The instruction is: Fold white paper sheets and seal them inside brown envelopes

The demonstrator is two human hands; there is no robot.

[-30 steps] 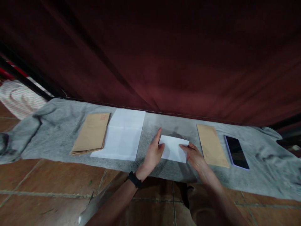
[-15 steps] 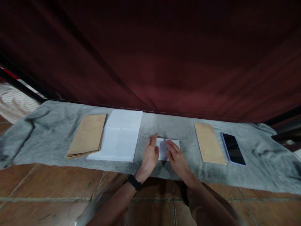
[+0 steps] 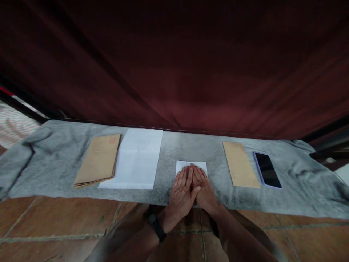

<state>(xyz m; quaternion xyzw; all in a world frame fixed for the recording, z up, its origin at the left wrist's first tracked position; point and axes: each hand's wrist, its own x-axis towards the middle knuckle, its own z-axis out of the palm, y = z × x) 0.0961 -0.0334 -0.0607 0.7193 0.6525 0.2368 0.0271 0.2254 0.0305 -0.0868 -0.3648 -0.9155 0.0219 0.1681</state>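
Observation:
A small white folded sheet of paper (image 3: 191,163) lies on the grey cloth in front of me, its lower part covered by my hands. My left hand (image 3: 182,191) rests palm down on it with fingers stretched out. Beside it, touching, my right hand (image 3: 203,187) lies flat on the same paper, fingers straight and close together. The left thumb overlaps the right hand. To the left are larger white sheets (image 3: 140,160) with a crease across them. A stack of brown envelopes (image 3: 98,158) overlaps their left edge.
A single brown envelope (image 3: 241,163) lies to the right, and a phone (image 3: 267,170) in a light purple case is just beyond it. Grey cloth (image 3: 297,182) covers the long narrow surface. A dark red curtain (image 3: 174,72) hangs behind; tiled floor (image 3: 68,214) is below.
My hands have come together and now press flat on the folded paper; before, they were apart at its two sides with fingers raised. The view has shifted slightly.

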